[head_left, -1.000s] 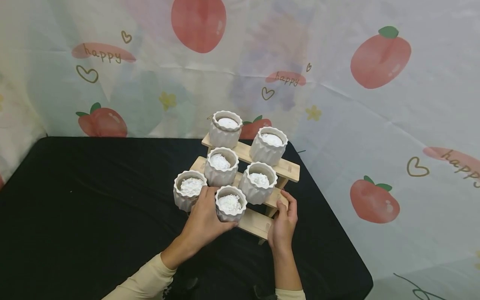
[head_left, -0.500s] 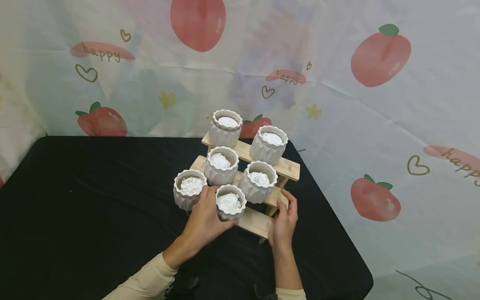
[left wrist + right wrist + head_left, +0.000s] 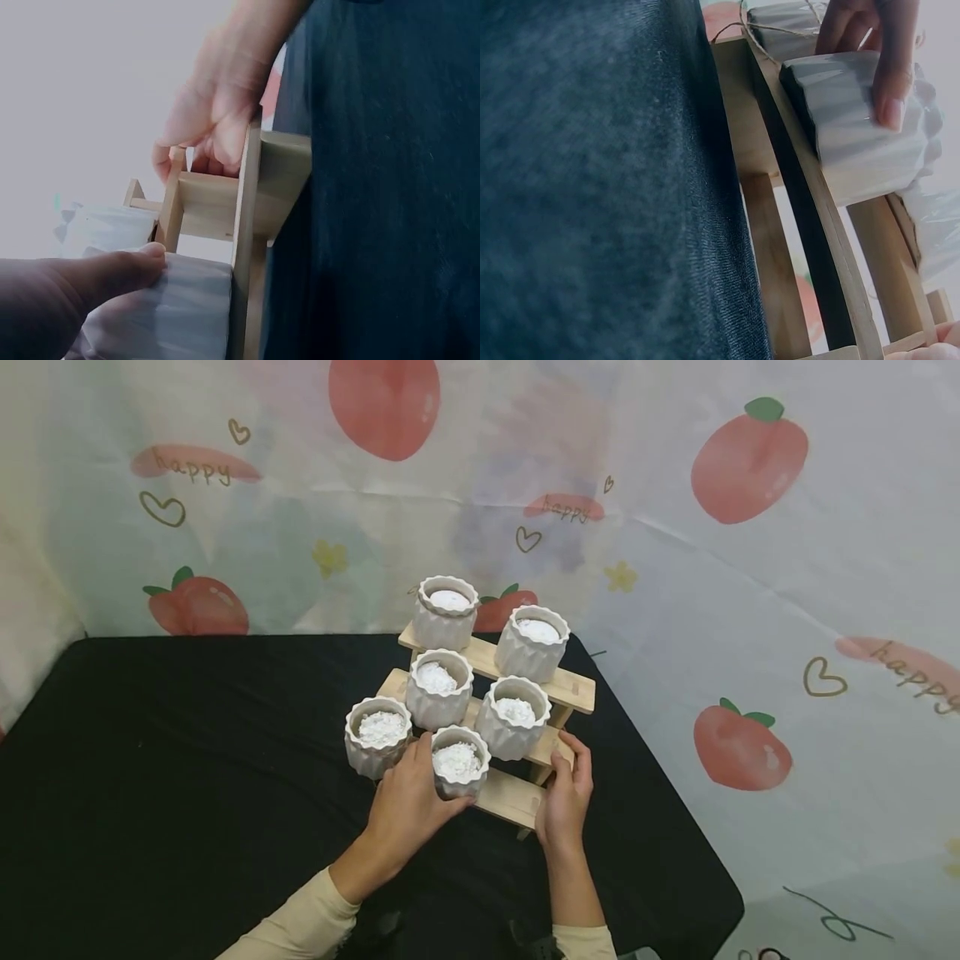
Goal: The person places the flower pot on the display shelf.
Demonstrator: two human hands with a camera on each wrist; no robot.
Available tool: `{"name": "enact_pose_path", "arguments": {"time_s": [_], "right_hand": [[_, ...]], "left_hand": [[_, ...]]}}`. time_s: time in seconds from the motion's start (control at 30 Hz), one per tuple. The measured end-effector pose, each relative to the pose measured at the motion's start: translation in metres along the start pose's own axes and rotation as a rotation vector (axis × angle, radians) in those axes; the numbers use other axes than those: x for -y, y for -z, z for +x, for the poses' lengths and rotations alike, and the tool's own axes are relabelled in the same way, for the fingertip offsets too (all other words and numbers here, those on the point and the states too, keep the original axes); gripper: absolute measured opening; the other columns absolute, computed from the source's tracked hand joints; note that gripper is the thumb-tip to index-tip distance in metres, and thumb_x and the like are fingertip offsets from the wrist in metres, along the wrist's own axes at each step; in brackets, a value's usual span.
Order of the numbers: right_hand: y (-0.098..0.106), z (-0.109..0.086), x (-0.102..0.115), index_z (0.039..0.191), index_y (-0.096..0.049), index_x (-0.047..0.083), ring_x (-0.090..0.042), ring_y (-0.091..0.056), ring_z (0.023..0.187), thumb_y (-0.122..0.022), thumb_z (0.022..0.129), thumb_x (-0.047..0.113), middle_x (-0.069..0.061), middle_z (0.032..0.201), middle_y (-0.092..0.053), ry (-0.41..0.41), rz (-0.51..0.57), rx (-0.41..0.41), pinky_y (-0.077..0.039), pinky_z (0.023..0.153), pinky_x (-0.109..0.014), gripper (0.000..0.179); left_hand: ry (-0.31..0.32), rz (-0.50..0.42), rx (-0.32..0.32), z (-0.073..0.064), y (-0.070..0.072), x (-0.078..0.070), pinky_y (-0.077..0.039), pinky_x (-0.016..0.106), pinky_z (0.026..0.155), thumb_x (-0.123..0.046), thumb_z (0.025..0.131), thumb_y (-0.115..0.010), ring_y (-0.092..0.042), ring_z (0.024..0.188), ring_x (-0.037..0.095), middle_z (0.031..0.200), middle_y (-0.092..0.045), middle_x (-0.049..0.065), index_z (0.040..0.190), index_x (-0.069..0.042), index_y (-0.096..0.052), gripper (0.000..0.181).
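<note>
A light wooden three-step stand (image 3: 510, 799) carries several white fluted pots, each holding white crumbly material. My left hand (image 3: 405, 797) grips the front right pot (image 3: 463, 788) on the lowest step, thumb on its near side. The left wrist view shows that thumb (image 3: 112, 274) flat along the pot wall. Beside the knuckles sits the front left pot (image 3: 363, 760), with twine (image 3: 776, 31) around it in the right wrist view. My right hand (image 3: 566, 802) holds the stand's right end, fingers curled over the middle step's end and palm by the lowest step.
Two pots (image 3: 437, 706) stand on the middle step, and two more (image 3: 531, 656) on the top one. Black cloth (image 3: 187, 793) covers the table, whose right edge runs close past the stand. A printed curtain (image 3: 675, 568) hangs behind and to the right.
The head view has shifted slightly, moving the scene a little left and up. Both hands keep the same hold on the pot and the stand.
</note>
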State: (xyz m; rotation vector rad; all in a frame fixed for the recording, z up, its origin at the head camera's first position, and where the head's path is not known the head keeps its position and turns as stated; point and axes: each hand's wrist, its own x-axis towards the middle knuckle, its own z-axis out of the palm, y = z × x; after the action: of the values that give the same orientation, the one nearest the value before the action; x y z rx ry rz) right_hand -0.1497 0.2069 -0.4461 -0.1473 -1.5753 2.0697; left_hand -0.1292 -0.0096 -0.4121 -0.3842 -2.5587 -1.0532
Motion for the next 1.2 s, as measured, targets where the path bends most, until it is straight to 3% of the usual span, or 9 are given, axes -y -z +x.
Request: {"name": "enact_pose_path", "arguments": {"time_s": [0.27,0.5,0.8,1.0,1.2], "right_hand": [[0.001,0.001,0.0,0.138,-0.048,-0.006,-0.026,-0.045,0.13,-0.041,0.106,-0.003,-0.012,0.147,-0.04,-0.011,-0.007,-0.011,-0.036,0.106,-0.035,0.032],[0.002,-0.001,-0.001,0.137,-0.047,-0.007,-0.027,-0.046,0.129,-0.041,0.106,-0.004,-0.014,0.147,-0.04,0.0,0.008,-0.004,-0.037,0.105,-0.034,0.032],[0.0,0.003,-0.002,0.137,-0.047,-0.007,-0.027,-0.047,0.129,-0.04,0.107,-0.003,-0.013,0.146,-0.04,0.007,0.012,-0.008,-0.038,0.104,-0.034,0.031],[0.0,0.003,-0.003,0.137,-0.047,-0.007,-0.029,-0.048,0.127,-0.04,0.107,-0.004,-0.013,0.147,-0.041,0.008,0.023,-0.014,-0.04,0.103,-0.034,0.031],[0.001,0.002,-0.003,0.136,-0.048,-0.008,-0.027,-0.047,0.127,-0.041,0.106,-0.004,-0.012,0.147,-0.041,0.011,0.014,-0.011,-0.039,0.103,-0.033,0.031]], "left_hand": [[0.014,-0.058,0.003,-0.001,-0.002,0.001,-0.056,0.054,0.077,-0.034,0.058,-0.104,-0.068,0.092,0.042,0.113,-0.061,0.018,0.129,0.004,-0.054,0.095],[0.012,-0.095,0.01,-0.003,-0.002,0.0,-0.055,0.056,0.083,-0.03,0.06,-0.104,-0.065,0.1,0.042,0.123,-0.057,0.021,0.135,0.007,-0.05,0.1],[0.002,-0.078,0.037,-0.001,-0.001,0.0,-0.056,0.055,0.081,-0.024,0.06,-0.104,-0.065,0.1,0.041,0.125,-0.053,0.021,0.137,0.008,-0.046,0.102],[-0.031,-0.069,0.047,0.0,0.005,-0.001,-0.055,0.055,0.084,-0.013,0.06,-0.103,-0.065,0.102,0.043,0.127,-0.052,0.024,0.137,0.011,-0.045,0.099],[-0.023,-0.05,0.092,-0.001,0.019,-0.009,-0.055,0.054,0.088,-0.016,0.064,-0.102,-0.064,0.109,0.043,0.137,-0.049,0.026,0.144,0.011,-0.041,0.104]]}}
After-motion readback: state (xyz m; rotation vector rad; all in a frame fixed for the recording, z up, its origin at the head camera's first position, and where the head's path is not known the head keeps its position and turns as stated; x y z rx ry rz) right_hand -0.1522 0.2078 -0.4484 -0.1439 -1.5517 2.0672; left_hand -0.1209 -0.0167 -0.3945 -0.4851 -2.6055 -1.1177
